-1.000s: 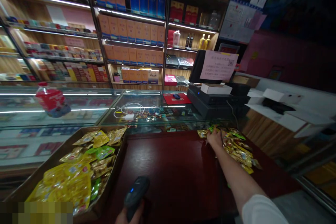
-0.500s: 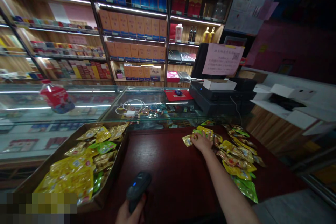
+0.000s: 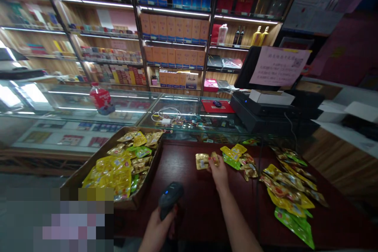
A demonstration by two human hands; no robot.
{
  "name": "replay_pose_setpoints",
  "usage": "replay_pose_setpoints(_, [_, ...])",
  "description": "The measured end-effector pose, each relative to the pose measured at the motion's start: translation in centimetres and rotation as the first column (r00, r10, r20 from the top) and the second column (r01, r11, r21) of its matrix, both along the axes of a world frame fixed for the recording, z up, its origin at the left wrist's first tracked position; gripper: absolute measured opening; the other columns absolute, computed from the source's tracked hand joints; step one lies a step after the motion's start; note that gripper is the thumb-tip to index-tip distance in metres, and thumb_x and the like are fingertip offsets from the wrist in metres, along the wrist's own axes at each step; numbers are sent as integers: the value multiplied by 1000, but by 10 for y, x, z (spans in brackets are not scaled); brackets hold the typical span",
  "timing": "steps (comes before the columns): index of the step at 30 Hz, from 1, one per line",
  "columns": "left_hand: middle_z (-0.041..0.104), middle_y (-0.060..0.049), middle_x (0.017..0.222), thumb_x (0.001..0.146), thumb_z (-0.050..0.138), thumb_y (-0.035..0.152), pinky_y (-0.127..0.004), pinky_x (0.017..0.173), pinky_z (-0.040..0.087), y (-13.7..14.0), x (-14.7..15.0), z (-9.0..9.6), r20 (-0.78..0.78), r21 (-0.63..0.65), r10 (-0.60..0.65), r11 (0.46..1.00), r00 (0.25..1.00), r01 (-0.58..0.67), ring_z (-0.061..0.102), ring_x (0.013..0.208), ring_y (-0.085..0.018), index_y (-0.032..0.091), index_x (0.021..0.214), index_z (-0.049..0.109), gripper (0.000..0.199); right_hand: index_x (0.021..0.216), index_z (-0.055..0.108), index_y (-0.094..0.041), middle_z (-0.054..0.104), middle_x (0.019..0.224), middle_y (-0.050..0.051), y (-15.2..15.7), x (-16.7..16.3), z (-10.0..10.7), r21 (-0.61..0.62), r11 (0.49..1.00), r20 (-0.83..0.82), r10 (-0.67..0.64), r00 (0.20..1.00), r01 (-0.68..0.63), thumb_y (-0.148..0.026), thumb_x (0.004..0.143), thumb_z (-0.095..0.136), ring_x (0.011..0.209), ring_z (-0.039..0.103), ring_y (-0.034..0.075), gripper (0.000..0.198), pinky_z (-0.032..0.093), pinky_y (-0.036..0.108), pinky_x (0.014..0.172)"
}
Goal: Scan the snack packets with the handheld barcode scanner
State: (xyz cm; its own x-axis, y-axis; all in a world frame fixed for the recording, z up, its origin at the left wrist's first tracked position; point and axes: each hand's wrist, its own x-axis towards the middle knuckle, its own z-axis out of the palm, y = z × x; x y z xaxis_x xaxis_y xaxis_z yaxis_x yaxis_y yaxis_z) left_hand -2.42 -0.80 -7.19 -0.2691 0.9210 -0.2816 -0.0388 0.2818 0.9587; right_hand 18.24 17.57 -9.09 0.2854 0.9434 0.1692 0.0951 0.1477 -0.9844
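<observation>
One gold packet [image 3: 202, 162] clamped in grip of right hand [image 3: 219, 171], over far middle of table [image 3: 178, 161], long side roughly left-right, jutting left. Left hand [image 3: 161, 222] has grip wrapped round scanner [image 3: 171, 194]; packet lies far and right of scanner, apart.

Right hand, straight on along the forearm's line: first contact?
Beyond the shiny gold rectangular foil packet at its fingers, the right hand would probably meet the clear glass display counter's front edge; depth is unclear.
</observation>
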Motion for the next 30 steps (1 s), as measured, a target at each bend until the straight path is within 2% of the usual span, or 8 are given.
replay_pose_setpoints(2, [53, 4, 40, 65, 70, 65, -23, 39, 39, -6, -2, 6, -57, 5, -1, 1000, 998, 1, 48, 36, -14, 16, 73, 62, 50, 107, 63, -20, 75, 91, 7, -4, -16, -4, -25, 998, -59, 53, 997, -54, -55, 79, 61, 77, 73, 26, 44, 58, 36, 64])
replay_pose_setpoints(6, [67, -3, 59, 76, 67, 45, -24, 53, 49, -14, -8, 25, -290, 94, -57, 992, 955, 88, 61, 55, -18, 14, 77, 69, 31, 103, 67, -20, 77, 92, 5, -11, -28, -12, -30, 989, -114, 139, 984, -143, -47, 70, 74, 83, 73, 25, 43, 58, 34, 76])
replay_pose_setpoints(8, [73, -5, 72, 77, 65, 35, -25, 63, 52, -14, -12, 34, -373, 125, -111, 978, 921, 168, 66, 69, -21, 14, 79, 71, 22, 105, 64, -21, 77, 92, 4, -12, -28, -15, -32, 985, -142, 164, 976, -170, -45, 68, 77, 81, 73, 24, 46, 58, 34, 75])
replay_pose_setpoints(12, [75, -5, 77, 79, 61, 28, -27, 72, 54, -11, -14, 43, -430, 114, -172, 963, 886, 243, 67, 75, -22, 14, 83, 73, 19, 99, 64, -21, 76, 85, 3, -12, -27, -17, -39, 983, -175, 170, 970, -180, -46, 69, 77, 73, 73, 23, 41, 58, 32, 67])
replay_pose_setpoints(15, [75, -6, 79, 80, 60, 30, -27, 74, 54, -10, -14, 44, -436, 119, -166, 963, 884, 240, 67, 77, -23, 13, 86, 73, 22, 97, 67, -20, 77, 82, 4, -12, -26, -17, -27, 982, -184, 181, 966, -189, -48, 70, 77, 72, 73, 24, 40, 58, 32, 66])
replay_pose_setpoints(21, [73, -6, 77, 76, 65, 32, -28, 72, 54, -8, -10, 51, -366, 123, -148, 971, 919, 205, 65, 74, -23, 13, 79, 73, 21, 100, 67, -18, 79, 94, 10, -13, -27, -17, 5, 976, -215, 213, 953, -217, -52, 69, 79, 84, 75, 28, 48, 60, 38, 75])
replay_pose_setpoints(26, [65, -3, 59, 69, 73, 36, -25, 57, 50, -9, -5, 51, -272, 79, -125, 985, 954, 151, 60, 62, -21, 15, 69, 71, 21, 100, 67, -19, 80, 93, 10, -13, -27, -17, 2, 974, -234, 222, 947, -228, -53, 70, 80, 82, 76, 27, 47, 60, 39, 75])
replay_pose_setpoints(30, [56, 1, 49, 69, 74, 42, -23, 48, 44, -12, -2, 50, -196, 21, -109, 993, 975, 115, 54, 52, -18, 15, 71, 70, 27, 102, 68, -20, 80, 96, 10, -15, -28, -13, -5, 973, -228, 222, 948, -229, -53, 69, 80, 85, 76, 28, 49, 60, 40, 76])
